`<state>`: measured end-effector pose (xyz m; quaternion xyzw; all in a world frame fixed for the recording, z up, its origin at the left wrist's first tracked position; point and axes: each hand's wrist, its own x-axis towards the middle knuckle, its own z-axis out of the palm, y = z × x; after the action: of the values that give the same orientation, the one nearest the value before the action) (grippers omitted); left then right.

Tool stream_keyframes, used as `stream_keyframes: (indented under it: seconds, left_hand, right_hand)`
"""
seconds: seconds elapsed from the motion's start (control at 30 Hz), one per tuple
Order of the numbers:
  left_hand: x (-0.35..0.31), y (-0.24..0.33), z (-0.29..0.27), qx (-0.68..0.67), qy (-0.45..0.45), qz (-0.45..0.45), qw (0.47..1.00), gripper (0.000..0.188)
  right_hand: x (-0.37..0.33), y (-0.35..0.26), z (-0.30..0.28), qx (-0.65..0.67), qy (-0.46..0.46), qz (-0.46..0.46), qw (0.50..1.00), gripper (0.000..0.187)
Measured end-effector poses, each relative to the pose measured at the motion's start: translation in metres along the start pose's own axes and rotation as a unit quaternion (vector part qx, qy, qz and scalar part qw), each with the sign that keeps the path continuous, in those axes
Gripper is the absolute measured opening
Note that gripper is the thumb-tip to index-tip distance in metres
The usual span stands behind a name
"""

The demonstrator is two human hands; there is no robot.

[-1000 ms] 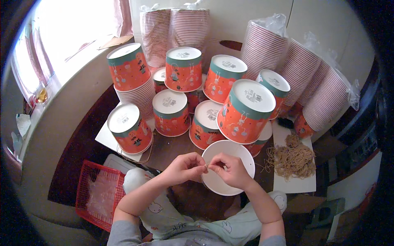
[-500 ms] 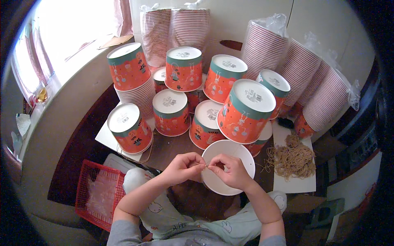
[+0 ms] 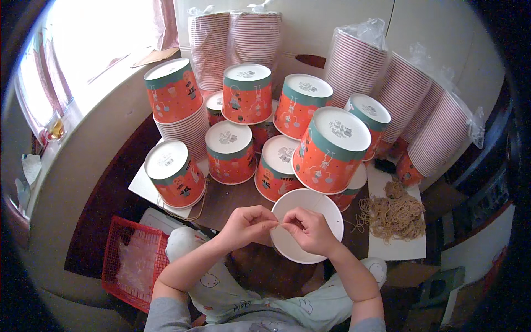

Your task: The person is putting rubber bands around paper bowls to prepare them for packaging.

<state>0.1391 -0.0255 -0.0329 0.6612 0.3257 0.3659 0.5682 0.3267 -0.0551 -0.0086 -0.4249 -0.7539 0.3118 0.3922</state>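
In front of me a white paper bucket point(image 3: 294, 250) stands with its open mouth up, between my knees and the table. My left hand point(image 3: 247, 227) is at its left rim, thumb and forefinger pinched together. Over the bucket's mouth my right hand point(image 3: 311, 231) is pinched too, its fingertips meeting those of the left. A thin tan cord seems to run between the fingertips, though most of it is hidden by the fingers. A faint strand also shows against the bucket's inner far wall, beside a small hole on the right.
Upside-down orange and green paper buckets point(image 3: 231, 154) are piled across the table point(image 3: 229, 202). Tall bagged stacks of buckets point(image 3: 357, 63) line the back and right. A heap of tan cord point(image 3: 394, 216) lies on a white board at right. A red plastic basket point(image 3: 109, 252) stands lower left.
My fingertips have shifted slightly and pinch closer together, so less of the cord shows between them. The bucket and everything around it look the same.
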Motion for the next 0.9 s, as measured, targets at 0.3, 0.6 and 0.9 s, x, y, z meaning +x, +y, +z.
stream_keyframes:
  seconds: [0.3,0.6,0.9]
  left_hand:
    - [0.003,0.001,-0.004,-0.019,-0.004,-0.020,1.000,0.010]
    - [0.012,-0.015,-0.014,0.042,-0.018,0.095,0.994,0.014]
    - [0.017,0.014,0.007,0.264,0.016,0.217,0.939,0.025]
  right_hand:
    - [-0.002,-0.004,-0.008,0.036,0.004,0.045,0.998,0.009]
    - [-0.010,-0.019,-0.067,-0.026,0.090,0.020,0.995,0.018]
    - [-0.012,-0.033,-0.062,-0.003,0.115,-0.057,0.992,0.012]
